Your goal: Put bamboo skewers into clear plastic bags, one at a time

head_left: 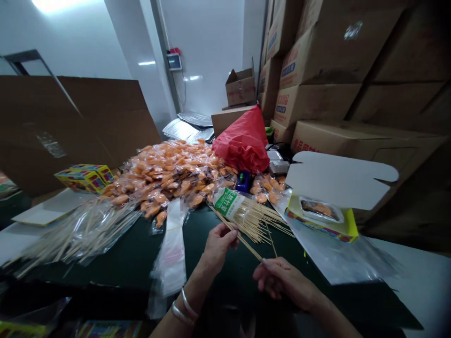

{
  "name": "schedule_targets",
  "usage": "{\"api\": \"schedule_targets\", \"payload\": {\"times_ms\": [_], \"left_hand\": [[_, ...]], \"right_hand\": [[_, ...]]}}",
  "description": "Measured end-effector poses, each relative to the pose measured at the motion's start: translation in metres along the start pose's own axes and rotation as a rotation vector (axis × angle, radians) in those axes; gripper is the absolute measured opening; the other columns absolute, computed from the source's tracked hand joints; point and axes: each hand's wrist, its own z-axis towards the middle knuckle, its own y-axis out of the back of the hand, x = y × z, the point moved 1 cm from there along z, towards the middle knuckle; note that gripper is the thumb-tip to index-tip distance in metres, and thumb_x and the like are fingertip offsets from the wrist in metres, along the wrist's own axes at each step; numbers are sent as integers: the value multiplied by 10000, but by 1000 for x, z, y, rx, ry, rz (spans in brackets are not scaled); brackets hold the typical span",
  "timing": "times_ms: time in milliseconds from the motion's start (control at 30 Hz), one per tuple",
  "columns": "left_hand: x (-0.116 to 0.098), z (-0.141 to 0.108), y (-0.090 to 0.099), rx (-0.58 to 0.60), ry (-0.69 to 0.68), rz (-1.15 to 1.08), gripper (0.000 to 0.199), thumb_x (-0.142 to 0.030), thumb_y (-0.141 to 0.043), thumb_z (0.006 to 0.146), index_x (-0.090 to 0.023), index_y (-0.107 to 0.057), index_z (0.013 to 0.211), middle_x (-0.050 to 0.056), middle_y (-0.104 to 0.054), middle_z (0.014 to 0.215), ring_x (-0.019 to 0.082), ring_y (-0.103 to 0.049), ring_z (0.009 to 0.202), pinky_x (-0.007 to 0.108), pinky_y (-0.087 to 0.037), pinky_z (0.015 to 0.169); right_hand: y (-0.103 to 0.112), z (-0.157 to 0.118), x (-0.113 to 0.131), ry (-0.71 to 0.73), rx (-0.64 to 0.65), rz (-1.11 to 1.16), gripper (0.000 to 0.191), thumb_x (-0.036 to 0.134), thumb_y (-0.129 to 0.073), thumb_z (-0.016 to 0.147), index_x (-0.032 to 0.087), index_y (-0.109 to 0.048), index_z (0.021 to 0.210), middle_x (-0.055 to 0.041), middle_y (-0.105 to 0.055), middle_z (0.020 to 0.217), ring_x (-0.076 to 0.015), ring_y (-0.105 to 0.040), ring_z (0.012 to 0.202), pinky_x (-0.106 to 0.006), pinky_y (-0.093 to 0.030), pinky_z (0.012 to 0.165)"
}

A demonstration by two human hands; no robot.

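Stacked cardboard cartons point(317, 94) fill the far right of a white-walled room, and a large cardboard sheet point(70, 126) stands at the far left. On the dark green tabletop point(120, 263), a heap of orange sachets point(165, 173) in clear wrappers spreads across the far middle, too many to count, partly hidden behind by a red plastic bag point(243, 141). A small blue object point(243, 180) sits among them; what it is cannot be made out. To the right, one open yellow box point(320, 225) holds a single plastic tray point(320, 210) of orange food, under a raised white lid flap point(338, 180). Near the middle lies a bundle of bamboo skewers point(253, 225) in a clear bag with a green label point(229, 204), and a second bundle of skewers point(81, 234) lies in plastic at the left. The left hand point(218, 246), two bangles point(185, 307) on its wrist, pinches a few loose skewers point(246, 243) in a narrow grip, part of their length hidden by its fingers. The right hand point(285, 281) curls at their near ends, touching them, though whether it grips them is hard to tell.
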Motion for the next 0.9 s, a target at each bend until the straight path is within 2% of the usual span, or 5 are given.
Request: {"api": "schedule_targets", "payload": {"times_ms": [267, 467, 600, 733, 900], "left_hand": [[-16, -3, 23, -133, -289, 589, 132, -290, -556, 772, -159, -573, 770, -30, -509, 612, 109, -479, 560, 229, -392, 548], [-38, -22, 35, -77, -447, 1105, 141, -179, -421, 840, -187, -561, 827, -3, -543, 707, 132, -482, 650, 259, -388, 653], [-13, -14, 35, -11, -407, 1178, 180, -109, -378, 824, -182, -541, 800, 14, -541, 721, 145, -479, 664, 273, -391, 659], [15, -17, 30, -12, -399, 1205, 192, -117, -365, 854, -174, -548, 855, 48, -568, 806, 168, -505, 732, 296, -411, 706], [28, -30, 25, 7, -485, 1174, 223, -155, -342, 902, -155, -562, 940, 84, -579, 852, 191, -528, 786, 320, -440, 750]], "right_hand": [[69, 5, 26, -78, -423, -970, 494, 421, -237, 950, 150, -595, 744, -50, -646, 618, -142, -568, 528, -253, -393, 539], [90, 10, 50, -222, -577, -1418, 228, 287, -651, 745, 160, -635, 934, -141, -669, 949, -328, -615, 902, -348, -421, 659], [60, 12, 61, 93, -610, -1469, 337, 253, -676, 732, 155, -621, 1049, -150, -623, 1074, -316, -589, 972, -371, -459, 734], [-5, 30, 69, 576, -382, -1044, 346, 312, -591, 820, 173, -569, 1137, -88, -638, 960, -188, -598, 729, -306, -490, 666], [-60, 54, 57, 785, -295, -793, 184, 319, -497, 885, 195, -632, 872, -63, -646, 840, -184, -593, 724, -304, -490, 683]]}}
